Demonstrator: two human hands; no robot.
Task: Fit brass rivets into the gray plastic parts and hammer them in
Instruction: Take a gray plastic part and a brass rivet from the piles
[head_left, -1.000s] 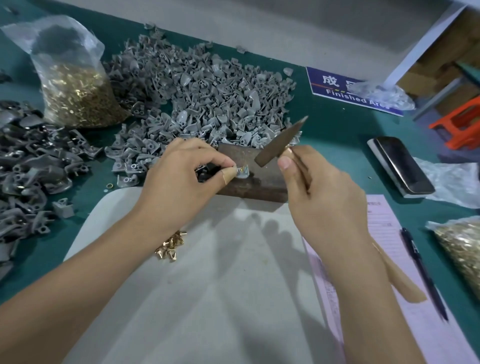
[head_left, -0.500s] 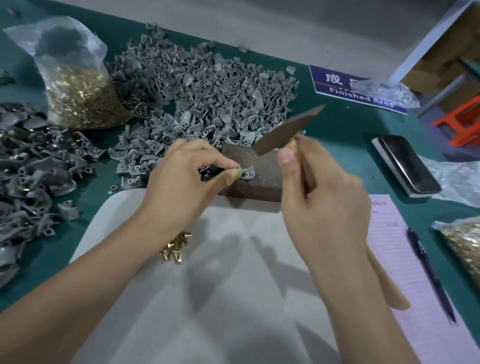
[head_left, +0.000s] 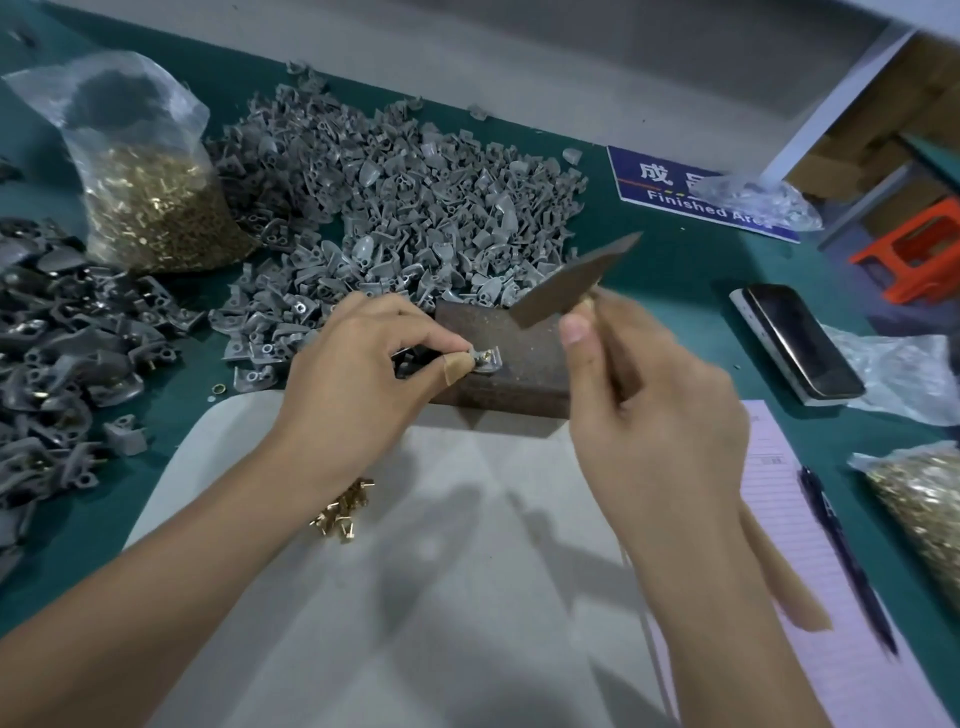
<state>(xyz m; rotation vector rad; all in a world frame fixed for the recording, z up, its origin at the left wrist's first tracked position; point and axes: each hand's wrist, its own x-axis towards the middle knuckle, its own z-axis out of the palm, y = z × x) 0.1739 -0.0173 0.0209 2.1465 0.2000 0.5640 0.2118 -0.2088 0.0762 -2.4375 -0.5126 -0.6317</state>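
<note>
Hammering step, I judge. My left hand (head_left: 358, 364) pinches gray part (head_left: 485, 359), rivet seated, on rusty block (head_left: 511, 364). Right hand (head_left: 649, 410) grips hammer (head_left: 566, 283), raised above. Next: straight strike, clear of fingertips.

Both bare forearms reach forward from the lower edge. The left hand (head_left: 358, 374) lies knuckles up, its bandaged thumb and forefinger pinching a gray part (head_left: 485, 358). To the right of that part, the right hand (head_left: 644, 410) is raised, fingers curled round a hammer (head_left: 569, 283), thumb straight along the handle.
</note>
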